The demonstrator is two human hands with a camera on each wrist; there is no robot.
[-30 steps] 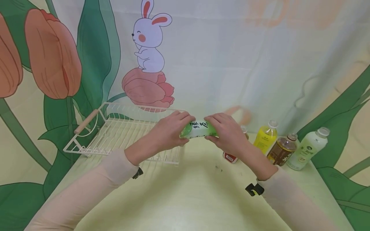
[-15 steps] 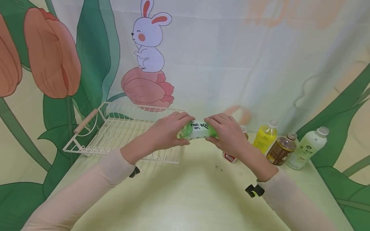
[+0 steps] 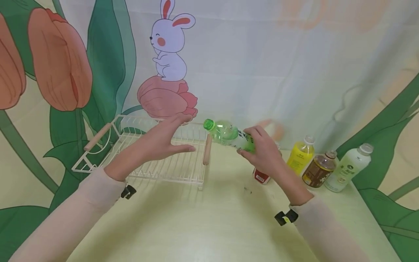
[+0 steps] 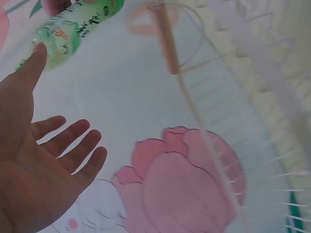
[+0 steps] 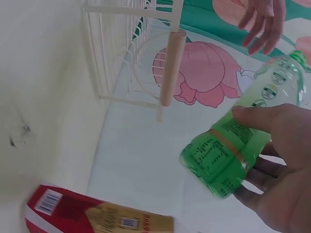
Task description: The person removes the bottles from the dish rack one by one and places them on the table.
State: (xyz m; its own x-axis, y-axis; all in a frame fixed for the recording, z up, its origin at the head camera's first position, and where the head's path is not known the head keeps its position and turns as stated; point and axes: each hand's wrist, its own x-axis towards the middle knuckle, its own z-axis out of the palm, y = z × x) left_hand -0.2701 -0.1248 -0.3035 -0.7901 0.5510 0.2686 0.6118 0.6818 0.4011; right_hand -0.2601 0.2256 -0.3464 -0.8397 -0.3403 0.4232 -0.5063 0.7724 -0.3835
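My right hand (image 3: 263,151) grips a green plastic drink bottle (image 3: 226,133) by its lower part, above the table. The bottle lies tilted, its green cap toward the left and slightly up. In the right wrist view the thumb and fingers wrap round the bottle (image 5: 233,141) from either side. My left hand (image 3: 154,140) hangs over the white wire rack (image 3: 131,156), apart from the bottle, thumb and fingers spread with nothing between them. The left wrist view shows that hand (image 4: 43,160) with its palm visible and its fingers extended.
At the table's right stand a yellow drink bottle (image 3: 300,156), a brown-labelled bottle (image 3: 319,170) and a pale green bottle (image 3: 349,169). A red and gold bottle (image 5: 92,213) stands partly behind my right hand. The rack has wooden handles (image 3: 207,149) at both ends. A printed curtain (image 3: 262,65) hangs behind.
My left hand has let go of the bottle's cap end and moved left, spreading open. The bottle stays in my right hand, now tilted with its cap end raised and visible.
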